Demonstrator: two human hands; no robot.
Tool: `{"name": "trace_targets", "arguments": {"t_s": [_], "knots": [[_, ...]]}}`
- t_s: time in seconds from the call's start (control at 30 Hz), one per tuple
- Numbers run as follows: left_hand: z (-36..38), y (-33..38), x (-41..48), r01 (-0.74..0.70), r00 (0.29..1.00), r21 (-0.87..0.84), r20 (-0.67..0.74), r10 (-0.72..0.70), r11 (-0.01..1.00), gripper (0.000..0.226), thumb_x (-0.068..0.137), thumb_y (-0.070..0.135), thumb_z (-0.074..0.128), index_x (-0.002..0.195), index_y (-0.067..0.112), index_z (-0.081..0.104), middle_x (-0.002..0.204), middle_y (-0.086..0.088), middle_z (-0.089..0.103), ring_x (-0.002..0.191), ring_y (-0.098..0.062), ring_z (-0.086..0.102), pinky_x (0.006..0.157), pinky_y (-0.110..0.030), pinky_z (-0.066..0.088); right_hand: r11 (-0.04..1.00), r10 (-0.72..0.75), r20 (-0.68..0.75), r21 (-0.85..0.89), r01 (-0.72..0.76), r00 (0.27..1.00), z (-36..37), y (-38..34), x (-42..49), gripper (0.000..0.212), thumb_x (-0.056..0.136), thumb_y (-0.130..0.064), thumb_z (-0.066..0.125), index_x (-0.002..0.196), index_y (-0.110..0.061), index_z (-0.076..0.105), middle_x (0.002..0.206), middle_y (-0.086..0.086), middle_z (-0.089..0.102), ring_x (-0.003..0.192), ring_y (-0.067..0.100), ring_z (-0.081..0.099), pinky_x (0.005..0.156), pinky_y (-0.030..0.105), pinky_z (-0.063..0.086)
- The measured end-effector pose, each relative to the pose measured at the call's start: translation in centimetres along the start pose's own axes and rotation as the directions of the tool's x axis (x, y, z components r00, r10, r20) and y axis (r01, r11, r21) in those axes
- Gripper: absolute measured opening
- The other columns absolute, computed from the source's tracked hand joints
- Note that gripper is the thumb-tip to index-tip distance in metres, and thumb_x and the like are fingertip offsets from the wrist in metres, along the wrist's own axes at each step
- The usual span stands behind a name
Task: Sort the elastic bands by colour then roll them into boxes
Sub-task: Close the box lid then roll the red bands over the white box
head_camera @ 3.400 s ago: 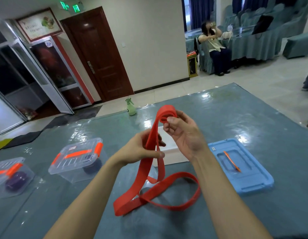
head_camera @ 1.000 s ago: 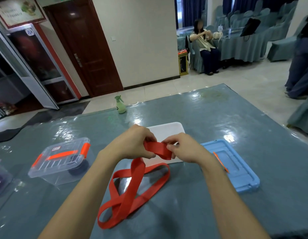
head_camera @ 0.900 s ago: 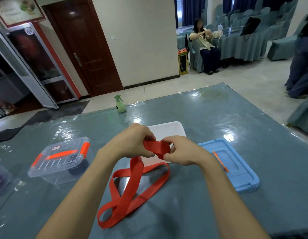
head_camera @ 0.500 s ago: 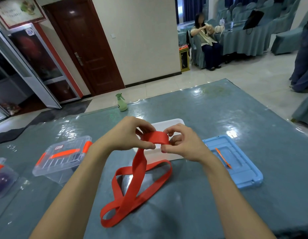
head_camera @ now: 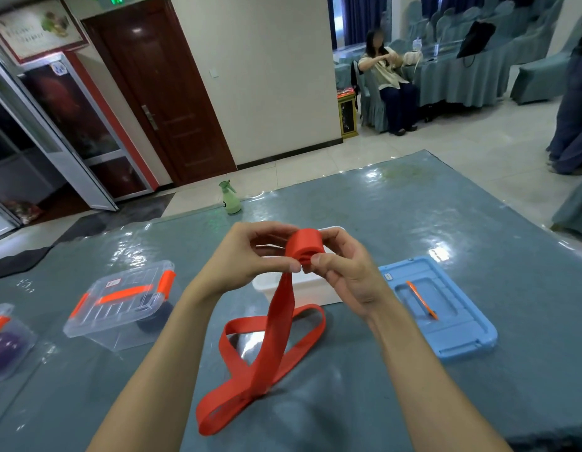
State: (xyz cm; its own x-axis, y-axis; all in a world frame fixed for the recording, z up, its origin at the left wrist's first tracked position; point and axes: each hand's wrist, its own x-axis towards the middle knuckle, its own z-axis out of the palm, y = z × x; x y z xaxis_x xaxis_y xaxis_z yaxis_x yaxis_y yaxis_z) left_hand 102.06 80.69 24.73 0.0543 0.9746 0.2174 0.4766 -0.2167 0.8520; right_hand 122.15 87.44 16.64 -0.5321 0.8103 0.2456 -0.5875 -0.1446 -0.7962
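A wide red elastic band [head_camera: 270,347] hangs from both hands above the grey-blue table [head_camera: 397,223]. Its upper end is wound into a small roll held between my left hand [head_camera: 247,256] and my right hand [head_camera: 345,272]; both pinch the roll with thumb and fingers. The loose rest of the band drops to the table and lies there in crossed loops. An open white box [head_camera: 319,291] sits just behind the hands, partly hidden by them. Its blue lid [head_camera: 446,314] with an orange clip lies to the right.
A closed clear box [head_camera: 120,305] with orange clasps holds a dark band at left. Another clear box [head_camera: 6,344] with a purple roll sits at the far left edge. A green spray bottle [head_camera: 230,199] stands beyond the table. A seated person and covered chairs are at the back right.
The roll in my fingers has grown thicker and has been lifted a little. The loose part of the band on the table is shorter than before.
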Motion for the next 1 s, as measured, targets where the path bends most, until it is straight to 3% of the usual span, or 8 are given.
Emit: {"name": "trace_targets", "arguments": {"t_s": [0.13, 0.3, 0.5, 0.57, 0.63, 0.8, 0.9, 1.0], "knots": [[1.5, -0.6, -0.3, 0.004, 0.992, -0.072, -0.123, -0.013, 0.997, 0.066, 0.067, 0.015, 0.098, 0.13, 0.013, 0.078, 0.114, -0.01, 0.083, 0.113, -0.029, 0.079, 0.103, -0.044, 0.063, 0.994, 0.005, 0.006, 0.107, -0.005, 1.0, 0.2, 0.7, -0.2, 0.038, 0.078, 0.005, 0.075, 0.114, 0.0, 0.063, 0.105, 0.007, 0.072, 0.093, 0.024, 0.075, 0.091, 0.039, 0.062], [0.3, -0.3, -0.9, 0.073, 0.994, -0.009, -0.076, -0.073, 0.997, 0.075, 0.06, 0.015, 0.102, 0.129, 0.016, 0.075, 0.105, -0.01, 0.084, 0.1, -0.032, 0.082, 0.094, -0.035, 0.066, 0.97, 0.027, 0.035, -0.241, -0.018, 0.999, -1.4, 0.0, -0.1, 0.049, 0.076, -0.006, 0.092, 0.12, -0.001, 0.069, 0.106, 0.008, 0.08, 0.098, 0.025, 0.077, 0.093, 0.038, 0.061], [0.3, 0.1, -1.0, 0.077, 0.992, 0.079, -0.103, -0.068, 0.994, 0.069, 0.058, 0.01, 0.106, 0.12, 0.015, 0.076, 0.098, -0.009, 0.084, 0.091, -0.024, 0.083, 0.087, -0.032, 0.066, 0.951, 0.001, -0.002, -0.308, -0.002, 1.0, -0.7, 0.6, -0.5, 0.052, 0.074, -0.009, 0.096, 0.119, -0.006, 0.073, 0.104, 0.002, 0.081, 0.097, 0.019, 0.078, 0.086, 0.028, 0.06], [0.2, 0.5, -0.9, 0.08, 0.994, 0.271, -0.088, -0.058, 0.959, 0.068, 0.056, 0.011, 0.11, 0.113, 0.022, 0.074, 0.093, -0.001, 0.083, 0.087, -0.016, 0.082, 0.089, -0.035, 0.067, 0.827, 0.027, 0.017, -0.562, -0.013, 0.999, -1.0, -0.2, -0.6, 0.054, 0.074, -0.016, 0.1, 0.122, -0.021, 0.074, 0.113, -0.005, 0.077, 0.089, 0.014, 0.075, 0.08, 0.025, 0.058], [0.3, 1.0, -0.7, 0.05, 0.999, 0.484, -0.013, -0.049, 0.874, 0.068, 0.058, 0.02, 0.109, 0.11, 0.029, 0.065, 0.09, 0.009, 0.082, 0.085, -0.007, 0.078, 0.086, -0.035, 0.066, 0.593, -0.004, 0.043, -0.804, 0.037, 0.999, -1.0, -0.8, -0.7, 0.07, 0.068, -0.035, 0.103, 0.131, -0.036, 0.071, 0.122, -0.017, 0.067, 0.081, 0.009, 0.07, 0.074, 0.017, 0.053], [1.5, 2.4, 0.2, -0.074, 0.99, 0.718, 0.135, -0.035, 0.692, 0.07, 0.066, 0.026, 0.098, 0.11, 0.032, 0.044, 0.091, 0.012, 0.076, 0.088, -0.011, 0.068, 0.081, -0.045, 0.061, 0.426, -0.01, 0.116, -0.898, 0.109, 0.993, 0.5, -1.0, -0.7, 0.048, 0.076, -0.029, 0.096, 0.12, -0.031, 0.075, 0.103, -0.014, 0.065, 0.076, 0.007, 0.067, 0.071, 0.019, 0.049], [1.1, 2.1, 0.0, -0.075, 0.996, 0.595, 0.088, 0.027, 0.8, 0.065, 0.068, 0.016, 0.099, 0.114, 0.025, 0.054, 0.1, 0.01, 0.074, 0.096, -0.008, 0.072, 0.091, -0.036, 0.063, 0.598, -0.04, 0.054, -0.799, 0.068, 0.998, -0.1, -1.4, -1.2, 0.04, 0.078, -0.022, 0.094, 0.112, -0.032, 0.075, 0.094, 0.0, 0.075, 0.07, 0.016, 0.072, 0.072, 0.035, 0.06], [0.1, 1.2, -0.7, -0.051, 0.998, 0.258, -0.027, 0.059, 0.965, 0.06, 0.069, 0.004, 0.102, 0.118, 0.015, 0.068, 0.108, -0.001, 0.078, 0.106, -0.019, 0.077, 0.101, -0.032, 0.061, 0.804, -0.067, 0.049, -0.589, 0.083, 0.997, -0.6, -2.4, -1.4, 0.043, 0.08, -0.014, 0.094, 0.117, -0.024, 0.075, 0.08, 0.013, 0.077, 0.065, 0.025, 0.073, 0.073, 0.04, 0.064]]}}
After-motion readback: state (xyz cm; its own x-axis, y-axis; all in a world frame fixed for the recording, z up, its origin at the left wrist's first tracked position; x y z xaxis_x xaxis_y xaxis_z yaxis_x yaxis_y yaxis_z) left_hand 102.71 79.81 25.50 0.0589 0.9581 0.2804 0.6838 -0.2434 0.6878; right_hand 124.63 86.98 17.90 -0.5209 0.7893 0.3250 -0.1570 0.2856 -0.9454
